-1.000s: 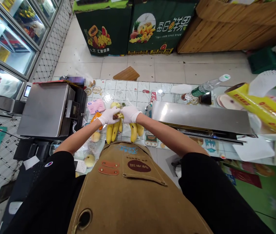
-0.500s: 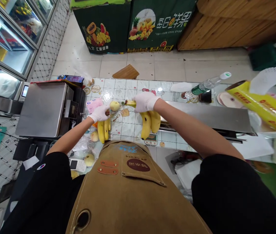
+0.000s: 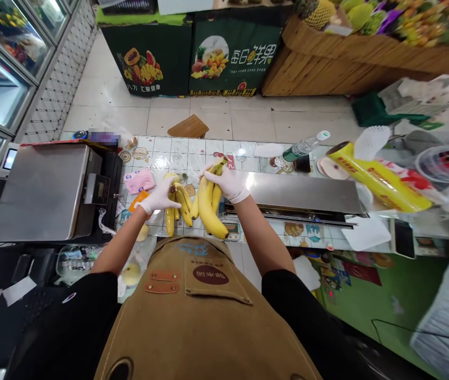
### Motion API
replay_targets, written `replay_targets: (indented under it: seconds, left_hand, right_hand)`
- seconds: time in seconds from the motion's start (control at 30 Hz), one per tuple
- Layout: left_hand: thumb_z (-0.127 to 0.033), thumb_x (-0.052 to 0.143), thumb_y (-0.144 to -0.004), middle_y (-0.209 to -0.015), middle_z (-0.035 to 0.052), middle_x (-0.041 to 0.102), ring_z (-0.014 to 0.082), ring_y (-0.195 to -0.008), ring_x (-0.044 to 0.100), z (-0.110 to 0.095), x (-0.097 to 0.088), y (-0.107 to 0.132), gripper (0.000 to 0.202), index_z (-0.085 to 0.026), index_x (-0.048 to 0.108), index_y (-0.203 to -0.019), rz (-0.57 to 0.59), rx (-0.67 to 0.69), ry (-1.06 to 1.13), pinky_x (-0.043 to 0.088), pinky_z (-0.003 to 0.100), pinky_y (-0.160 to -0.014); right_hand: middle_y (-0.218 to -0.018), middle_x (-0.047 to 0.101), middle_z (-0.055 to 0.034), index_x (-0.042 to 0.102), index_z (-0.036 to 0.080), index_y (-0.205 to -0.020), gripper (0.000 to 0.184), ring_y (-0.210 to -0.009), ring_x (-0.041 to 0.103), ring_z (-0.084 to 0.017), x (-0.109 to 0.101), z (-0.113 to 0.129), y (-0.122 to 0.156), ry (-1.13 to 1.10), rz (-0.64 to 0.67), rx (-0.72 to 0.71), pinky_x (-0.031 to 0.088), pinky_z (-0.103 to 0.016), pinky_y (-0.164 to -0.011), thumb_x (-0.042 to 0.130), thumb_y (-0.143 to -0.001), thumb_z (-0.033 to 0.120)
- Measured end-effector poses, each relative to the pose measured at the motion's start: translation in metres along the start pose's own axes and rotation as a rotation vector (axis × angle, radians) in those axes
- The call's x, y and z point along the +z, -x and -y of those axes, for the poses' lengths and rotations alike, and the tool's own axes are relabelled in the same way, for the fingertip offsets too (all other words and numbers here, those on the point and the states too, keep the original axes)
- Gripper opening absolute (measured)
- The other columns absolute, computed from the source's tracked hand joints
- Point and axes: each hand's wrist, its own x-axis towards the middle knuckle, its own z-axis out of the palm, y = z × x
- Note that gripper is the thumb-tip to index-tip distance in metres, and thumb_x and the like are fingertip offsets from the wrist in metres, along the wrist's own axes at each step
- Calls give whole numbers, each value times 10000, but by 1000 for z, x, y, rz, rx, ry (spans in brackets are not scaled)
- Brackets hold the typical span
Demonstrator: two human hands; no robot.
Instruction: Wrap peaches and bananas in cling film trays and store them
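Gripping a small bunch of bananas [image 3: 174,214] at its crown, the left hand [image 3: 160,196] wears a white glove, its fingers [image 3: 173,188] curled closely over the stems. The right hand [image 3: 226,186], gloved too, wraps its fingers [image 3: 209,173] around the stem end of a larger bunch of bananas [image 3: 207,206], which curves down just beside the first bunch, over a tiled counter top [image 3: 193,153]. Near the left hand lie a pink packet [image 3: 139,181] and an orange item [image 3: 138,200]; a steel digital scale [image 3: 46,192] stands further left. To the right runs a long steel plate [image 3: 303,192], with a water bottle [image 3: 299,150] behind it and a yellow roll of cling film [image 3: 379,177] beyond
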Motion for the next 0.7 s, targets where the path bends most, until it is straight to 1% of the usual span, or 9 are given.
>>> replay_targets:
  seconds: [0.03, 0.07, 0.13, 0.17, 0.27, 0.33, 0.53, 0.6, 0.7]
  left_hand:
    - [-410, 901, -724, -1568, 191, 568, 348, -1485, 528, -11, -4, 9, 962, -165, 486, -1558, -30, 23, 50, 423, 495, -1255]
    - [-454, 829, -829, -1615, 185, 538, 335, -1527, 498, -24, -7, 17, 880, -183, 470, -1586, -82, 23, 118, 392, 491, -1284]
    - [-514, 644, -993, -1624, 166, 547, 303, -1502, 542, -50, -7, 29, 677, -220, 491, -1584, -148, -15, 298, 417, 483, -1270]
    - [-543, 586, -1028, -1599, 163, 576, 298, -1462, 584, -61, -5, 32, 628, -228, 516, -1566, -125, -38, 387, 453, 481, -1241]
    - [-623, 627, -999, -1487, 154, 673, 314, -1367, 650, -86, 2, 32, 649, -214, 596, -1502, 110, -71, 529, 517, 474, -1167]
    - [-623, 685, -963, -1416, 130, 720, 318, -1326, 664, -93, 5, 29, 650, -200, 643, -1454, 190, -88, 548, 525, 459, -1149]
    - [-588, 657, -986, -1170, 106, 810, 300, -1109, 745, -93, 8, 35, 543, -155, 735, -1304, 221, -172, 762, 595, 381, -964]
    - [-549, 664, -987, -1115, 90, 821, 305, -1122, 750, -93, 7, 38, 484, -166, 757, -1267, 226, -168, 804, 600, 371, -953]
    - [-524, 683, -979, -1143, 79, 822, 311, -1195, 740, -96, 4, 40, 446, -179, 769, -1248, 173, -145, 793, 596, 385, -1012]
  right_hand:
    - [-902, 736, -49, 558, 240, -922, 620, -888, 715, -245, 2, 2, 2, -27, -40, 6, 616, -402, -852, 804, -724, 774]
    - [-888, 724, -41, 566, 233, -908, 616, -878, 705, -240, 5, 4, 3, -44, -81, 14, 613, -401, -849, 839, -704, 746]
    - [-877, 704, -31, 576, 221, -888, 586, -869, 688, -227, 11, 10, 5, -50, -137, 25, 605, -401, -850, 868, -705, 695]
    - [-873, 695, -25, 579, 216, -882, 569, -864, 680, -220, 14, 14, 5, -37, -148, 26, 601, -399, -849, 870, -717, 676]
    - [-868, 689, -19, 604, 204, -875, 522, -849, 664, -202, 23, 26, 4, 65, -86, 41, 589, -383, -843, 841, -777, 659]
    - [-864, 695, -24, 629, 197, -875, 507, -835, 664, -198, 27, 35, 3, 151, -12, 77, 585, -367, -827, 809, -822, 669]
    - [-836, 704, -42, 641, 193, -826, 527, -788, 660, -196, 27, 53, 4, 269, 60, 159, 568, -334, -755, 719, -919, 706]
    - [-884, 727, -54, 667, 186, -876, 503, -819, 672, -200, 23, 55, 6, 258, 85, 143, 574, -331, -774, 701, -947, 683]
    - [-1003, 753, -72, 697, 183, -1007, 466, -915, 699, -216, 14, 54, 14, 198, 106, 69, 600, -335, -811, 648, -995, 646]
